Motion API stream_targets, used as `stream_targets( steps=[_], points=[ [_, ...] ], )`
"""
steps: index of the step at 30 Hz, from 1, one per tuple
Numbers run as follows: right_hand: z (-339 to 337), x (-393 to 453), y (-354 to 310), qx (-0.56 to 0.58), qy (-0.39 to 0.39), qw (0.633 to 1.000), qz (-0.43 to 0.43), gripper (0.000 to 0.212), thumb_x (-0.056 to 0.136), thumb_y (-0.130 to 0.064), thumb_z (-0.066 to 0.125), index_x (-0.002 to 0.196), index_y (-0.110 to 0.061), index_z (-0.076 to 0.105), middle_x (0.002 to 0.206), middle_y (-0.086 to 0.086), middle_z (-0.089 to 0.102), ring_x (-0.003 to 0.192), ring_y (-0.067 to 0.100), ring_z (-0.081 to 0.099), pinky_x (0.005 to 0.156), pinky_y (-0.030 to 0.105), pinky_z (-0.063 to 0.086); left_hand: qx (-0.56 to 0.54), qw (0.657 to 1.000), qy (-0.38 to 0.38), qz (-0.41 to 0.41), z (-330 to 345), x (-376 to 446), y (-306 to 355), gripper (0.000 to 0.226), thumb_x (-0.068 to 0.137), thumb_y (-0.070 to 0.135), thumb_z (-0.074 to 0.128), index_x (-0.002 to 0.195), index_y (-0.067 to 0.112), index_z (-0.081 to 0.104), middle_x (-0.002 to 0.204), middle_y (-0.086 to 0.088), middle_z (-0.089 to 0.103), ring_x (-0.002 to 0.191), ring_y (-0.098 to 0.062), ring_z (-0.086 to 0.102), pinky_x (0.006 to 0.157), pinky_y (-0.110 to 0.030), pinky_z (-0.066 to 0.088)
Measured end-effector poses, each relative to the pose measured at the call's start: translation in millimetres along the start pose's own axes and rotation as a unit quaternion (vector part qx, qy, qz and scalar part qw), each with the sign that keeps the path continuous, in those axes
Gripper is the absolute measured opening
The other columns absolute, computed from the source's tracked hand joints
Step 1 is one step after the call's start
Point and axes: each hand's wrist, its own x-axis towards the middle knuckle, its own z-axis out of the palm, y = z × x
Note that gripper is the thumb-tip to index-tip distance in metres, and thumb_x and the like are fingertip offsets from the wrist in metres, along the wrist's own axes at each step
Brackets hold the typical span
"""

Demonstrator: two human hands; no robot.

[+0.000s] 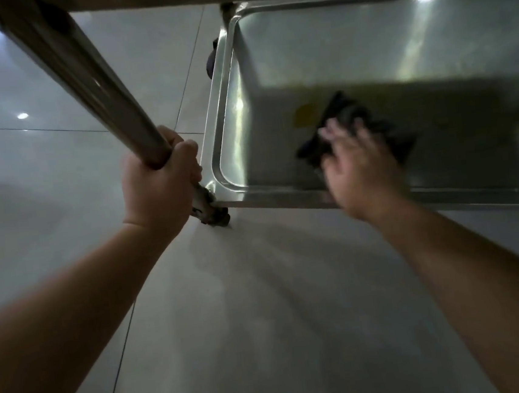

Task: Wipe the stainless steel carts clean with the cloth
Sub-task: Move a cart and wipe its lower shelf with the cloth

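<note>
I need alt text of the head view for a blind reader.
A right hand presses a dark cloth on a steel cart's bottom shelf. The left hand grips the cart's upright post, above a pale tiled floor.

A floor (237, 309) of large pale glossy tiles fills the near and left parts of the view. Thin dark grout lines (119, 365) cross it, running both far to near and left to right. On the far left, a small round bright light reflection (22, 115) sits on one tile.
</note>
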Motion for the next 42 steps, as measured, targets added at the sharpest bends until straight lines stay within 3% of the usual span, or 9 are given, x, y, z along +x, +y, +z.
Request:
stream_targets(
  steps=[4, 7, 12, 15, 18, 23, 28, 37, 42],
  points=[
    [-23.1, 18.9, 64.2, -0.012, 0.053, 0.969, 0.24, 0.064, 0.103, -0.043, 0.025, 0.162, -0.02, 0.038, 0.173, -0.007, 0.021, 0.161, 0.032, 0.01, 0.13, 0.049, 0.007, -0.011, 1.0, 0.021, 0.01, 3.3, 0.6, -1.3, 0.015, 0.082, 0.007, 0.06, 0.071, 0.014, 0.051, 0.055, 0.008, 0.051, 0.053, -0.015, 0.053, 0.062, -0.036, 0.05],
    [-15.3, 51.0, 38.1, -0.006, 0.055, 0.958, 0.281, 0.063, 0.106, -0.042, 0.024, 0.165, -0.02, 0.029, 0.175, -0.008, 0.015, 0.161, 0.033, 0.003, 0.129, 0.05, 0.002, -0.001, 0.999, 0.035, 0.014, 5.5, -1.0, -0.2, 0.015, 0.082, 0.007, 0.059, 0.07, 0.014, 0.051, 0.053, 0.008, 0.05, 0.051, -0.015, 0.052, 0.061, -0.037, 0.049],
    [17.6, 92.0, -84.7, -0.033, -0.06, 0.998, 0.006, 0.061, 0.11, -0.043, 0.026, 0.167, -0.023, 0.021, 0.176, -0.008, 0.01, 0.161, 0.031, 0.001, 0.128, 0.045, 0.003, 0.001, 0.999, 0.032, 0.017, 5.2, -1.2, 1.5, 0.018, 0.078, 0.012, 0.06, 0.064, 0.022, 0.053, 0.052, 0.007, 0.049, 0.05, -0.016, 0.05, 0.064, -0.043, 0.047],
    [27.4, 87.9, -129.1, -0.037, -0.153, 0.97, -0.184, 0.061, 0.11, -0.046, 0.024, 0.168, -0.033, 0.013, 0.174, -0.017, 0.003, 0.162, 0.022, -0.006, 0.127, 0.041, -0.006, 0.002, 1.0, 0.018, 0.024, 3.0, -0.6, 0.6, 0.018, 0.074, 0.02, 0.062, 0.061, 0.029, 0.055, 0.053, 0.007, 0.05, 0.052, -0.017, 0.051, 0.063, -0.039, 0.048],
    [23.3, 90.5, -109.2, -0.03, -0.148, 0.964, -0.22, 0.059, 0.11, -0.049, 0.03, 0.166, -0.036, 0.02, 0.174, -0.019, 0.009, 0.162, 0.018, 0.0, 0.127, 0.038, -0.004, 0.002, 1.0, 0.016, 0.023, 1.6, 1.9, -1.7, 0.017, 0.073, 0.022, 0.062, 0.06, 0.03, 0.056, 0.054, 0.009, 0.05, 0.052, -0.016, 0.052, 0.062, -0.038, 0.048],
    [-8.3, 141.2, -8.4, -0.047, -0.009, 0.999, 0.021, 0.055, 0.109, -0.04, 0.035, 0.161, -0.022, 0.038, 0.173, -0.003, 0.024, 0.159, 0.032, 0.016, 0.129, 0.043, 0.011, -0.005, 1.0, 0.018, 0.022, 1.7, 2.4, -2.2, 0.014, 0.07, 0.023, 0.062, 0.06, 0.03, 0.054, 0.054, 0.008, 0.05, 0.052, -0.017, 0.052, 0.063, -0.039, 0.047],
    [-23.9, 186.0, 9.1, -0.055, -0.039, 0.978, 0.195, 0.061, 0.108, -0.043, 0.021, 0.167, -0.026, 0.021, 0.175, -0.009, 0.009, 0.161, 0.032, 0.0, 0.129, 0.05, 0.003, -0.013, 0.999, 0.014, 0.026, 4.8, -0.1, 0.4, 0.014, 0.072, 0.022, 0.062, 0.067, 0.014, 0.051, 0.056, 0.007, 0.051, 0.054, -0.018, 0.052, 0.061, -0.036, 0.048],
    [18.5, 143.5, -136.1, -0.013, -0.158, 0.98, -0.119, 0.06, 0.11, -0.041, 0.03, 0.168, -0.029, 0.017, 0.175, -0.012, 0.009, 0.162, 0.024, 0.0, 0.129, 0.041, -0.002, 0.018, 0.999, 0.018, 0.027, 0.1, 2.4, -7.3, 0.018, 0.075, 0.021, 0.064, 0.061, 0.031, 0.059, 0.057, -0.001, 0.053, 0.057, -0.025, 0.052, 0.059, -0.038, 0.047],
    [22.6, 38.0, -121.3, 0.036, -0.213, 0.921, -0.324, 0.058, 0.11, -0.042, 0.039, 0.165, -0.038, 0.021, 0.17, -0.024, 0.012, 0.158, 0.008, -0.007, 0.119, 0.019, -0.015, 0.027, 0.998, 0.028, 0.057, -5.2, -0.3, -16.2, 0.025, 0.08, 0.017, 0.064, 0.062, 0.034, 0.06, 0.056, 0.002, 0.055, 0.053, -0.023, 0.052, 0.056, -0.033, 0.044]
  ],
)
